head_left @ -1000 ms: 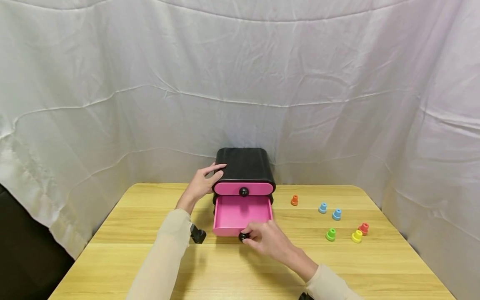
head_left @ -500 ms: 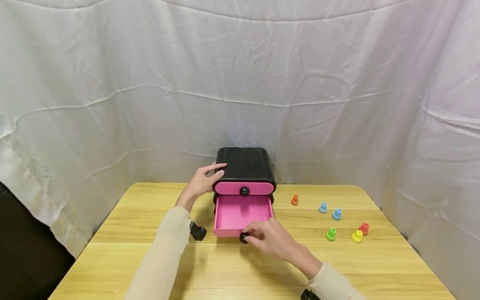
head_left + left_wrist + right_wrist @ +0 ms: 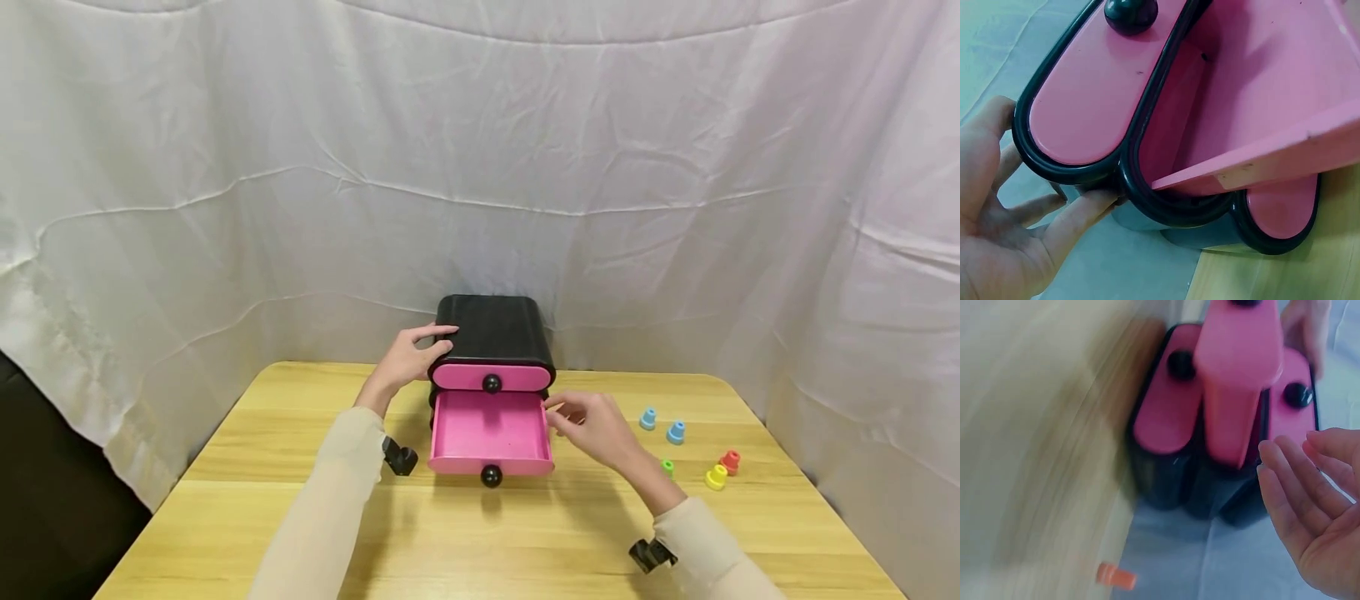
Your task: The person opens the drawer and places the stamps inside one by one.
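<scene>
Pink drawer [image 3: 491,433] now stands fully out of the black chest [image 3: 491,329]. The right hand [image 3: 592,427] has released its knob [image 3: 491,476] and hovers right of the drawer, fingers relaxed and empty, so the opening appears complete. The left hand [image 3: 408,360] steadies the chest's left side, fingers straight.

one black cabinet [image 3: 491,329] with three pink drawers, one pulled out [image 3: 489,433]. six small pegs: two blue [image 3: 647,417], one green [image 3: 667,467], one yellow [image 3: 715,477], one red [image 3: 729,459], one orange [image 3: 1116,575]. two hands, left [image 3: 405,360] and right [image 3: 596,425].
</scene>
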